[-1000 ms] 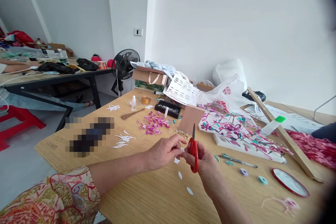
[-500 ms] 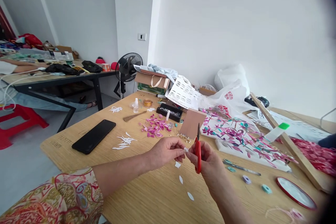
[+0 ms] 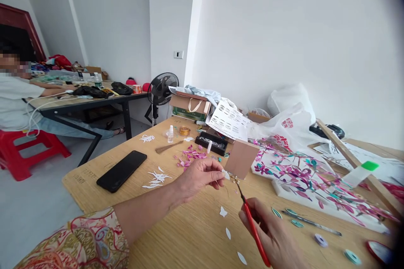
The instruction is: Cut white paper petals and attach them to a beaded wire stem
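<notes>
My left hand (image 3: 200, 176) pinches a small white petal-shaped piece (image 3: 226, 175) between thumb and fingertips. In my right hand (image 3: 271, 229) are red-handled scissors (image 3: 251, 222), their dark blades pointing up and away, with the tips near the white piece but apart from it. Beneath the hands, a white butterfly-like cutout (image 3: 223, 211) and two white leaf-shaped pieces, one higher (image 3: 228, 233) and one lower (image 3: 242, 258), lie on the wooden table (image 3: 176, 235). Slender white cutouts (image 3: 158, 178) form a loose pile left of my left hand.
A black phone (image 3: 122, 171) lies at left. Pink petals (image 3: 189, 156), a black tray (image 3: 211, 143) and a brown board (image 3: 241, 159) stand beyond my hands. Pink flower sprays (image 3: 303, 176), a pen (image 3: 315, 221) and ribbon spools (image 3: 321, 240) are at right. Another person sits at the far table.
The scissors have come down and right, turning from upright in my palm to pointing at the white piece. My left hand still pinches it. The view has shifted left and up.
</notes>
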